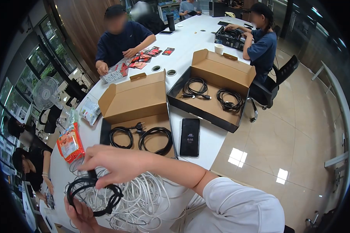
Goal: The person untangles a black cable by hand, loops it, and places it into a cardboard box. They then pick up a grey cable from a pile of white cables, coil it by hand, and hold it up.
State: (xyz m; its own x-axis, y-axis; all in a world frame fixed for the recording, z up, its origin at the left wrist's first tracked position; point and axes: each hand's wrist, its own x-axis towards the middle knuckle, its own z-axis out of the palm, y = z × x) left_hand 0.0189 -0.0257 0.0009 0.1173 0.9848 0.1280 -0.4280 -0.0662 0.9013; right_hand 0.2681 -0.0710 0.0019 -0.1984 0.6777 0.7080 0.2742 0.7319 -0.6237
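A coiled black cable (70, 194) is in both my hands, above a heap of tangled white cables (144, 198). My left hand (81, 215) grips the loop from below, fingers wrapped round it. From above, my right hand (114, 163) pinches a black end piece of the same cable; its fingers partly hide that piece. Just beyond my right forearm lies an open cardboard box (134, 95) with two coiled black cables (155, 139) in it. A second open box (223, 70) to the right also holds two coiled black cables (195, 87).
A phone (189, 137) lies by the boxes. An orange-red packet (70, 143) and a white pouch (90, 111) are at the left. Across the table, a person (122, 39) handles small red packets (144, 56); another person (260, 42) works at a computer case (231, 37) near a paper cup (219, 48).
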